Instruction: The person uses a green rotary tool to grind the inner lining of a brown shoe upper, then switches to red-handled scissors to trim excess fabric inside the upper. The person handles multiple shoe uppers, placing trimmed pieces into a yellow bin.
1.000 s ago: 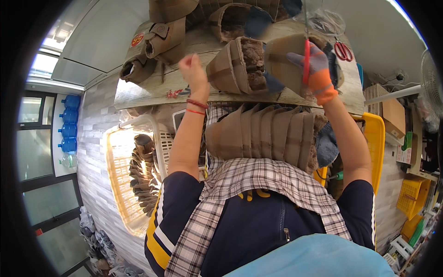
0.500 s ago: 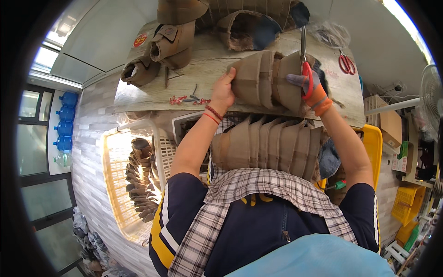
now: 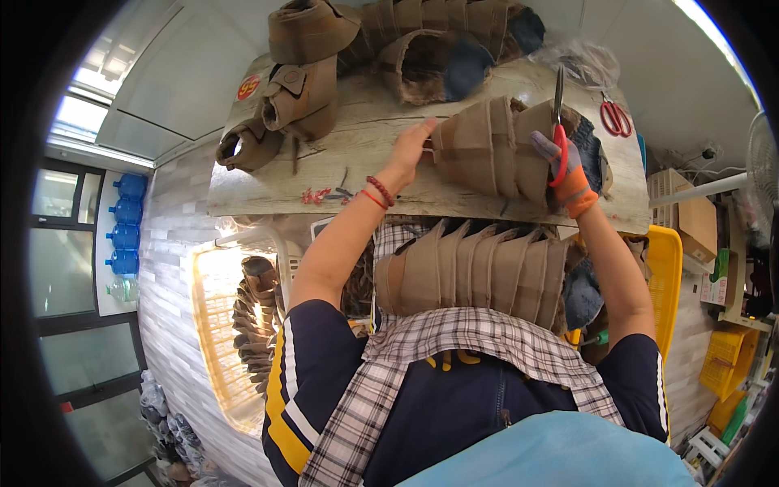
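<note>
On the worktable (image 3: 357, 150) lies a nested stack of brown fur-lined boot uppers (image 3: 479, 154), on its side, with dark fur at its right end. My left hand (image 3: 412, 154) is bare, with red bracelets at the wrist. It is closed at the stack's left end, its thumb stretched along the edge and its other fingers partly hidden. My right hand (image 3: 574, 174), in a grey and orange glove, grips red-handled scissors (image 3: 560, 130), blades pointing away from me. That hand also rests against the stack's right part. Another row of nested boot uppers (image 3: 479, 268) lies in front of my body.
More boot uppers (image 3: 312, 32) stand along the table's far and left sides. A second pair of scissors (image 3: 615, 118) lies at the right, near a clear plastic bag (image 3: 584, 65). Red scraps (image 3: 316, 195) lie near the front edge. Baskets, one pale yellow (image 3: 215, 325), one yellow (image 3: 665, 284), flank me.
The stack has shifted right on the table, and both hands have moved right with it. My left hand has slid from the stack's upper side to its left end. The scissors stay in my right hand.
</note>
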Available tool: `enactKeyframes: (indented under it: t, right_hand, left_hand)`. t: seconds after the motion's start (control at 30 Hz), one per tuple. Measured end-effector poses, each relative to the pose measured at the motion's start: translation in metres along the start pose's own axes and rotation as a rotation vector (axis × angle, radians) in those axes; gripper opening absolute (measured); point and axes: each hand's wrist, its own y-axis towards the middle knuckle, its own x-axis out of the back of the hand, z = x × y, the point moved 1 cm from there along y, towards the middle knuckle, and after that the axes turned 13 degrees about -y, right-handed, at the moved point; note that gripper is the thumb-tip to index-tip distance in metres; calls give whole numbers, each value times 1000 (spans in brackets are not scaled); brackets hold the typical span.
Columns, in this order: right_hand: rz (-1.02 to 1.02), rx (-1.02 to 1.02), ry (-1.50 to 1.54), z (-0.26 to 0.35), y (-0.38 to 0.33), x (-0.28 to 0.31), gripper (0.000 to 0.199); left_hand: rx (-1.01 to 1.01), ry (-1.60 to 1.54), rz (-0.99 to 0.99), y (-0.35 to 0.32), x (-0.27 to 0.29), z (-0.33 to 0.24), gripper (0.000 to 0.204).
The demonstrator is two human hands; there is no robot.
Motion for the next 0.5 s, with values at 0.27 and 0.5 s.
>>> enactKeyframes:
  t: [0.27,0.5]
  right_hand:
    - [-27,-39,-452,32,-19,31,29]
    - [260,140,165,77,-22,97,27]
  left_hand:
    - [57,-265,29,-3,-22,9,33]
    - [74,-342,10,-7,-12,22,35]
